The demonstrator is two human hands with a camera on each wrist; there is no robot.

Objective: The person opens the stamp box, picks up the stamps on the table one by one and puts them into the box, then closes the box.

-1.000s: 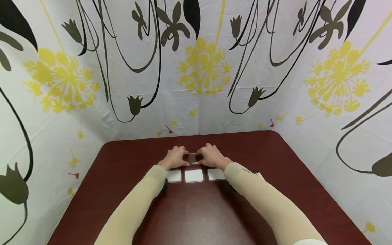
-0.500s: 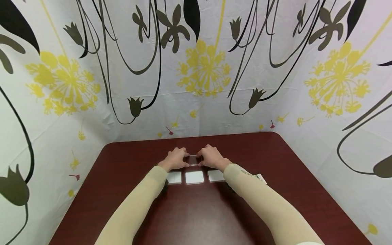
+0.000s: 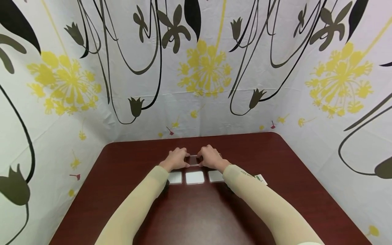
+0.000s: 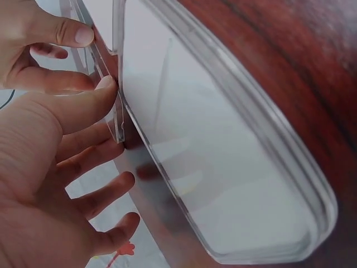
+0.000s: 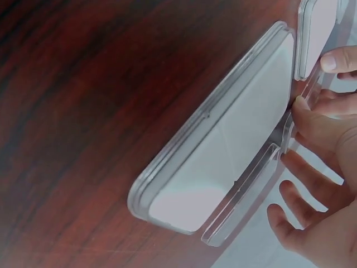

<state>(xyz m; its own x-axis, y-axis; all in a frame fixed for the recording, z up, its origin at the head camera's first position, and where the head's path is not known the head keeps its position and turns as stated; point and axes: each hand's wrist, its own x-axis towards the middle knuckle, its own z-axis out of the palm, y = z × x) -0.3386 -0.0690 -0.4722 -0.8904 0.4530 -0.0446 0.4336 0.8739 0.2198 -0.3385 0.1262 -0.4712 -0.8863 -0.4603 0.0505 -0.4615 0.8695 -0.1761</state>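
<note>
Just beyond a row of boxes, my left hand [image 3: 176, 159] and right hand [image 3: 210, 158] hold a clear plastic case [image 3: 193, 160] by its two short ends. Thumbs press the near side and fingers curl behind the far side; in the left wrist view, the thin clear wall [image 4: 119, 127] shows between thumb and fingers. Nearer to me stand three clear boxes with white tops: a left box [image 3: 175, 177], a middle box [image 3: 194, 177] and a right box [image 3: 215, 176]. The right wrist view shows another clear plastic piece [image 5: 242, 195] lying behind the right box.
A dark red wooden table [image 3: 190, 211] lies under everything. Right of my right sleeve rests a small white printed card [image 3: 261, 179], partly covered by the sleeve. A flower-patterned white curtain [image 3: 165, 115] hangs behind the table's far edge and along both sides.
Both hands keep hold of the clear case in nearly the same spot. The view shifts slightly, and a little more of the printed card shows beside the right sleeve.
</note>
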